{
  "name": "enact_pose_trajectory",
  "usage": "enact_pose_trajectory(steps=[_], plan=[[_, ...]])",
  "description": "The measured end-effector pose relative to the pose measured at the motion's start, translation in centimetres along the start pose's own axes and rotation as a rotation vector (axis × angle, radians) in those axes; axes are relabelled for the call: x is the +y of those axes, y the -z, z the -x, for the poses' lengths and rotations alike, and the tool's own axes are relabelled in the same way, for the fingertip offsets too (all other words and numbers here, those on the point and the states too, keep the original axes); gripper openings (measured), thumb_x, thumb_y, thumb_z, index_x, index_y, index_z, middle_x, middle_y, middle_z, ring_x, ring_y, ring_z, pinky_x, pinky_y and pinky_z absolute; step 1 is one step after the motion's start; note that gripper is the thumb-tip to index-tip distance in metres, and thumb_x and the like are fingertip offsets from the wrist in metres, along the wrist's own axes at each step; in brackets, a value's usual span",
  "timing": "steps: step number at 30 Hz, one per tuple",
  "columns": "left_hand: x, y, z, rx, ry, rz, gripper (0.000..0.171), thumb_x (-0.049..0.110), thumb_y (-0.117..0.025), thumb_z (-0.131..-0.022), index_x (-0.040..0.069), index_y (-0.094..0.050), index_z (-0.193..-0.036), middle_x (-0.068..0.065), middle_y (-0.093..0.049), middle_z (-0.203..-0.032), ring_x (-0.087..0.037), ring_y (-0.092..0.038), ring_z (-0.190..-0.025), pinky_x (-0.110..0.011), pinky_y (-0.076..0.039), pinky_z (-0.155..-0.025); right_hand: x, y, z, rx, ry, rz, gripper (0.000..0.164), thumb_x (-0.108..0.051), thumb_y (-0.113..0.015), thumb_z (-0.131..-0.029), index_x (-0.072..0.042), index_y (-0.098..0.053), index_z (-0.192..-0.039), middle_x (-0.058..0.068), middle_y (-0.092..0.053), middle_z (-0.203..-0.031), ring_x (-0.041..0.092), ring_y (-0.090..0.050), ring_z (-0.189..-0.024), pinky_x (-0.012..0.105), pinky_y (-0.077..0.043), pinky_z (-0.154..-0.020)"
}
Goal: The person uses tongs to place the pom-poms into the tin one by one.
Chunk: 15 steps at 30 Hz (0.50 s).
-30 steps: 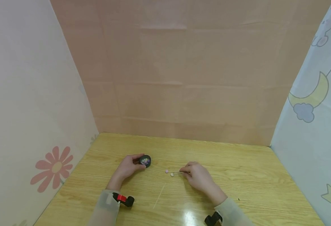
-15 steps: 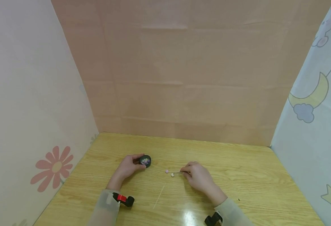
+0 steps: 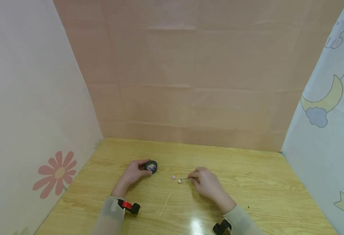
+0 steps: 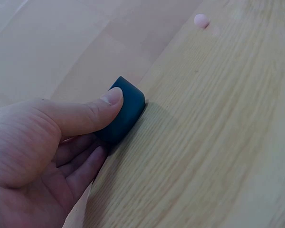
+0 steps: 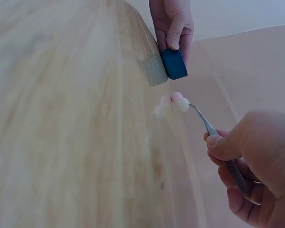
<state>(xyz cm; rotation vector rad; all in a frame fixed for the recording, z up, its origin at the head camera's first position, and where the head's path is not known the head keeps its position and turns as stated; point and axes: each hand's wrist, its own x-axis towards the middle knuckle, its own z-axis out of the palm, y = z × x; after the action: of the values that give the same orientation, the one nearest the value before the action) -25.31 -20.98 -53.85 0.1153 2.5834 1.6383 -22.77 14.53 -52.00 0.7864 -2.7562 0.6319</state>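
My left hand [image 3: 132,173] holds a small, dark teal round cup [image 4: 129,111] between thumb and fingers. The cup rests on the table, and several small coloured balls show inside it in the head view. With my right hand [image 3: 205,183] I pinch a pair of metal tweezers [image 5: 210,129] with bent tips. Those tips touch a small white ball [image 5: 183,104]; whether they squeeze it I cannot tell. Just beyond and left of it, a pink ball [image 3: 173,177] lies on the table between the tweezers and the cup.
The wood-grain table [image 3: 248,176] ends at a brown paper-like back wall [image 3: 189,98]. Patterned light panels stand on the left [image 3: 28,98] and right [image 3: 321,156]. A small dark speck [image 3: 248,206] lies right of my right forearm.
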Motion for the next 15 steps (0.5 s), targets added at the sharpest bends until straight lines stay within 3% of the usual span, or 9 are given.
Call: enact_pose_trajectory(steps=[15], plan=[[0.02,-0.05,0.04,0.003,0.003,0.0,0.059,0.011,-0.087,-0.091,0.006,-0.066,-0.146,-0.015,-0.067,-0.143,-0.032,-0.066,-0.129,-0.05,-0.052,-0.108,-0.16,0.39,-0.07,0.029,-0.031,-0.034,0.019,-0.01,-0.082,-0.095,-0.026,-0.086,-0.104,-0.014,-0.071,-0.097,0.01,-0.064,-0.085,0.027,-0.054,-0.066]])
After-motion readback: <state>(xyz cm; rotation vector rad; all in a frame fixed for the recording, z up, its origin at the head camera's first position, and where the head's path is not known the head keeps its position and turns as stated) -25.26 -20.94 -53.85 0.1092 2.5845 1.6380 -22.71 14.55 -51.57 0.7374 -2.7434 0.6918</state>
